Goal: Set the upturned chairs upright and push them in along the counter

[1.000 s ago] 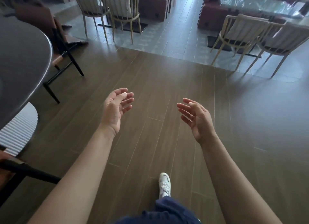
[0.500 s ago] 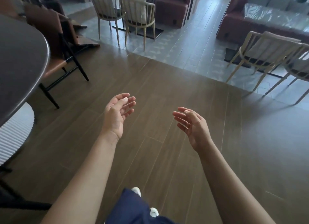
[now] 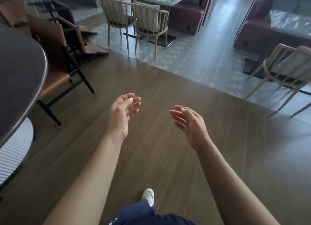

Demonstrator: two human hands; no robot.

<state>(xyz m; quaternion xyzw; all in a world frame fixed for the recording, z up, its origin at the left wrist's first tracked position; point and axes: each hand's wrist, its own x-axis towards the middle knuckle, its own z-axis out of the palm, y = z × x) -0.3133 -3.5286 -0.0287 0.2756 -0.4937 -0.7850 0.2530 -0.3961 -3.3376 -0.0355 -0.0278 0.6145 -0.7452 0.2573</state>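
Left hand (image 3: 124, 112) and right hand (image 3: 190, 122) hang released, empty; the toppled chair (image 3: 90, 48) lies well ahead-left of the left hand, beside an upright chair (image 3: 50, 44); lifting it could snag their legs.

Brown leather chair with black metal legs (image 3: 50, 48) upright, pushed in at dark rounded counter top (image 3: 20, 73). Second brown black-framed chair (image 3: 93, 49) lies tipped over on floor just behind it.
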